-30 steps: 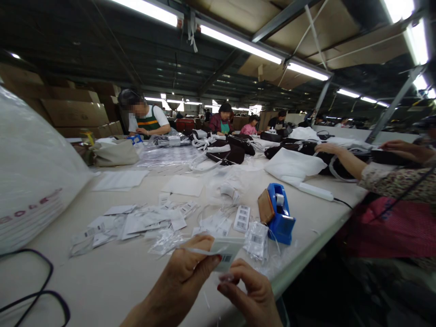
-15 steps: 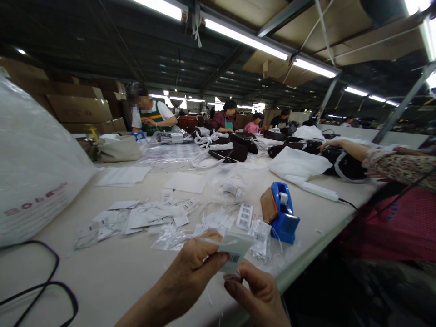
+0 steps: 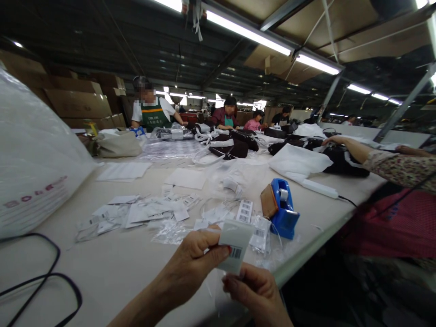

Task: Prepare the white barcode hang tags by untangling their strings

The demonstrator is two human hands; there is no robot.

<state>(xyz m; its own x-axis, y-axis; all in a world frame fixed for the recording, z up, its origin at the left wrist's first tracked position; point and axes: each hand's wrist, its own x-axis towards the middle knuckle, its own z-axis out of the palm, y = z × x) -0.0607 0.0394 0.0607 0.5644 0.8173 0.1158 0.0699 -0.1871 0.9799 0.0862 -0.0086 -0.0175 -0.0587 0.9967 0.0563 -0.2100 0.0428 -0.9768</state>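
Card, smooth and pale, sits pinched between thumb and fingers of my left hand — gripped by one edge, which leaves most of its barcode uncovered. My right hand is at its lower edge, fingertips drawn together; whether they grip anything I cannot tell. Beyond my hands lie crinkled clear plastic and loose paper tags, seemingly placed for easy reach — likewise the blue tape dispenser.

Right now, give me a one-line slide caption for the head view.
Left hand holding a barcoded tag, right hand at its lower edge, blue tape dispenser beyond.
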